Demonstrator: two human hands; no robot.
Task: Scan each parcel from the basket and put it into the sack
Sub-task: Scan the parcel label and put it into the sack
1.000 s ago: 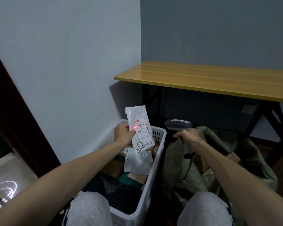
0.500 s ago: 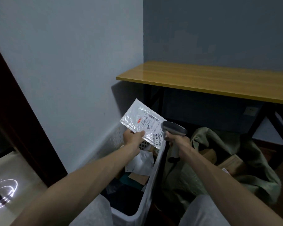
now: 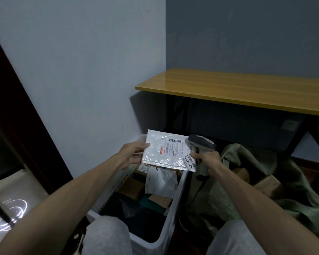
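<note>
A white padded parcel with a barcode label lies nearly flat above the white basket. My left hand pinches its left edge. My right hand grips the handle of a grey barcode scanner, and the parcel's right edge touches those fingers. The scanner's head sits at the parcel's right end. The basket between my knees holds several more parcels, white bags and brown boxes. The green sack stands open to the right, with cardboard boxes inside it.
A yellow wooden table with black legs stands beyond the sack. A grey wall rises on the left behind the basket. A dark door frame lies at far left. The scanner's cable hangs down between basket and sack.
The parcel has turned from upright to nearly flat and moved right to the scanner hand. The red scan light seen on its label a second ago is gone.
</note>
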